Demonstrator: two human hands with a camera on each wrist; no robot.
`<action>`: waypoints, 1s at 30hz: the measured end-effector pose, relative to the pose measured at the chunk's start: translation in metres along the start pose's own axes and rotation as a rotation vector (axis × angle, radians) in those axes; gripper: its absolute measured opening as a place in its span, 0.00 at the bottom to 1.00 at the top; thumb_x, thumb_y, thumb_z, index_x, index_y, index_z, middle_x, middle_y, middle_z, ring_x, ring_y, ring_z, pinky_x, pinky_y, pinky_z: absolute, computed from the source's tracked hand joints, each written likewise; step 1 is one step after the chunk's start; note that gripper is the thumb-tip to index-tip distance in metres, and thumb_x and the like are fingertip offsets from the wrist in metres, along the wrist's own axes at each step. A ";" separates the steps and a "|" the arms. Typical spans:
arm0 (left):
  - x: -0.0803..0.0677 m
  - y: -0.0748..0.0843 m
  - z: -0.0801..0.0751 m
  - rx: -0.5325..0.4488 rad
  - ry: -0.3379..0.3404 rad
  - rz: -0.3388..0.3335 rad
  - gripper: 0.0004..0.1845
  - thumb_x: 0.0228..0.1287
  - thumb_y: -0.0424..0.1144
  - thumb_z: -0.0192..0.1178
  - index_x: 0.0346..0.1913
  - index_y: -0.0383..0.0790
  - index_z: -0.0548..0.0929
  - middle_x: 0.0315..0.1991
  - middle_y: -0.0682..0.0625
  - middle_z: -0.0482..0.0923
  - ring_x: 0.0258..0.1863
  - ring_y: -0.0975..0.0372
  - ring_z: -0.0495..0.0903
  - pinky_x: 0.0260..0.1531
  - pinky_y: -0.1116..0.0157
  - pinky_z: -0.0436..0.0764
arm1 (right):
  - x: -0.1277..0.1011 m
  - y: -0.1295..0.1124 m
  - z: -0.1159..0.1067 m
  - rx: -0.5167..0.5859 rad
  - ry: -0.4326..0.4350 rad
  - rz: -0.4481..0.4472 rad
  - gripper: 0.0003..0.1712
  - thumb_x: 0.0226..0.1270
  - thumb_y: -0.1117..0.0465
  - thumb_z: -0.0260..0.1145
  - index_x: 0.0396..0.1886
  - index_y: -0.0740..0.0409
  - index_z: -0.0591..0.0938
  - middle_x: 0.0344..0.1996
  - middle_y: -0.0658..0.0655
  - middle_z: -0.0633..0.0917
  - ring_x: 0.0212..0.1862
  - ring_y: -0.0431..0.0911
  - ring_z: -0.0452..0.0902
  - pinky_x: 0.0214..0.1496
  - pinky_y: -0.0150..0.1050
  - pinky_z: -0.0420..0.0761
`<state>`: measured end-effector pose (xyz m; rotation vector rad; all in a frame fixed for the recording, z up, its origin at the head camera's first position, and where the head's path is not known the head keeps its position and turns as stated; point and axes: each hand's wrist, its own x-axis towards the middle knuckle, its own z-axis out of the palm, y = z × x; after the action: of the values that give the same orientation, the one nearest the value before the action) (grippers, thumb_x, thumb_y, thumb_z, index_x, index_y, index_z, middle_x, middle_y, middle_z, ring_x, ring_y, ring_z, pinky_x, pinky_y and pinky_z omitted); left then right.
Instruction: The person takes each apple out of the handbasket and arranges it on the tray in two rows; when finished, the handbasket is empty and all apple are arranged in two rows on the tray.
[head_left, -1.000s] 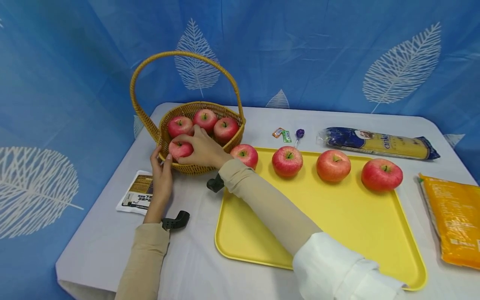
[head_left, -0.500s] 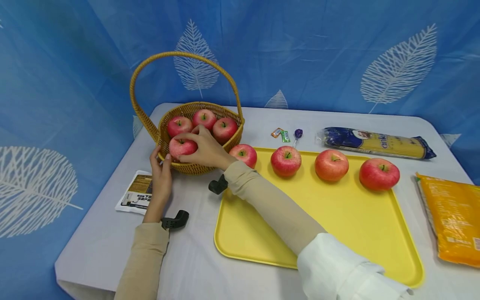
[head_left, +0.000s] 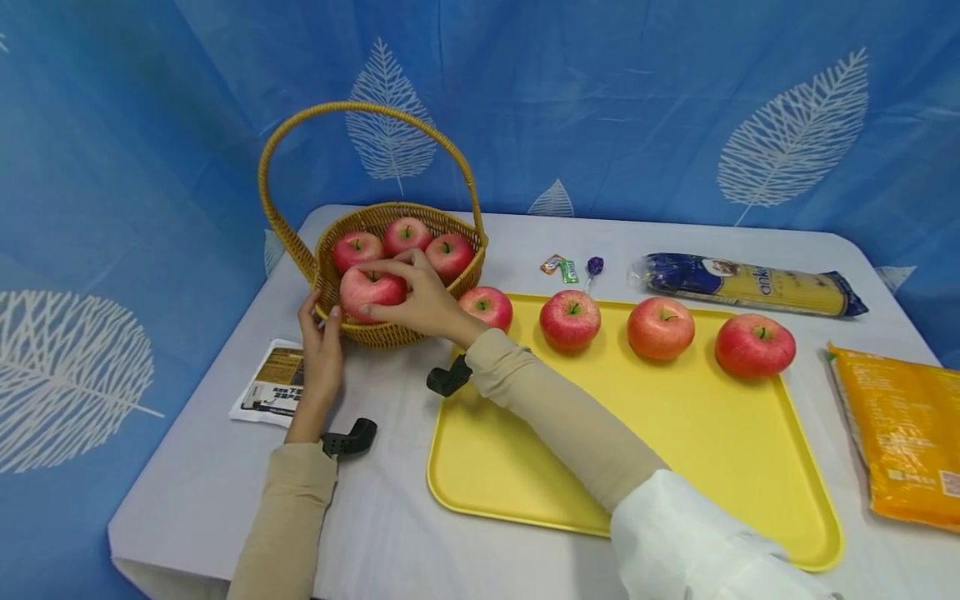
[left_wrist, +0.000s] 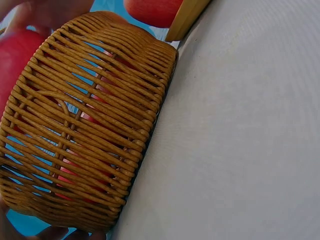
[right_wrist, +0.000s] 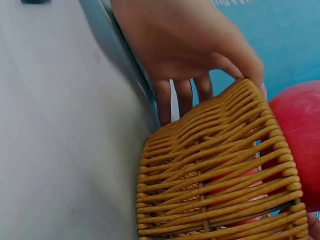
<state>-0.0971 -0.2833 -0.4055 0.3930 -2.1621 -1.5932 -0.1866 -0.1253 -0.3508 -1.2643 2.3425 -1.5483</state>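
My right hand [head_left: 426,302] holds a red apple [head_left: 367,292] at the front rim of a wicker basket [head_left: 384,337], thumb and fingers on either side of it. Behind this one, 3 more apples [head_left: 406,235] lie inside the basket, under its tall arched handle. At the basket's left front, my left hand [head_left: 322,357] grips the side. The right wrist view shows the left hand [right_wrist: 185,42] with its thumb at the rim and fingers along the outer wall. Through the weave [left_wrist: 85,130] in the left wrist view, red apple skin shows.
A yellow tray [head_left: 600,467] bears several apples [head_left: 570,321] along its far edge. Beyond it lie small candies [head_left: 568,272], a lollipop [head_left: 595,266] and a pasta pack [head_left: 750,285]. An orange bag [head_left: 900,433] lies right, a white-and-brown packet [head_left: 273,383] left.
My right hand has drawn the held apple a little right and up toward the basket's front rim, so more of it shows. The left hand has kept its place on the basket.
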 end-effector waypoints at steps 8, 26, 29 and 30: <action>0.000 0.002 0.001 0.013 -0.002 0.005 0.27 0.70 0.51 0.40 0.68 0.53 0.49 0.70 0.49 0.48 0.67 0.55 0.53 0.64 0.53 0.58 | -0.012 -0.003 -0.012 0.052 0.013 0.015 0.30 0.49 0.48 0.70 0.56 0.36 0.74 0.54 0.51 0.68 0.53 0.40 0.59 0.50 0.35 0.72; 0.000 0.000 0.001 -0.009 0.010 0.021 0.28 0.70 0.49 0.41 0.69 0.49 0.50 0.69 0.45 0.49 0.67 0.54 0.55 0.63 0.53 0.58 | -0.079 0.003 -0.036 0.007 -0.027 -0.078 0.31 0.45 0.54 0.74 0.54 0.44 0.77 0.52 0.52 0.68 0.57 0.41 0.60 0.53 0.37 0.70; -0.001 0.002 0.000 -0.020 0.003 0.018 0.27 0.70 0.48 0.41 0.69 0.49 0.49 0.69 0.46 0.48 0.67 0.54 0.55 0.63 0.54 0.58 | -0.095 0.006 -0.038 -0.023 -0.051 -0.086 0.31 0.44 0.53 0.74 0.53 0.43 0.78 0.52 0.52 0.68 0.57 0.42 0.60 0.56 0.40 0.68; -0.001 0.003 0.000 -0.022 0.000 0.014 0.27 0.70 0.48 0.40 0.69 0.49 0.49 0.69 0.46 0.47 0.67 0.54 0.55 0.63 0.54 0.58 | -0.100 0.008 -0.038 -0.028 -0.060 -0.092 0.31 0.43 0.53 0.74 0.52 0.43 0.78 0.52 0.52 0.69 0.58 0.42 0.60 0.57 0.41 0.67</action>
<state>-0.0960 -0.2819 -0.4031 0.3708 -2.1415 -1.6079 -0.1423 -0.0300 -0.3747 -1.4239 2.3081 -1.4844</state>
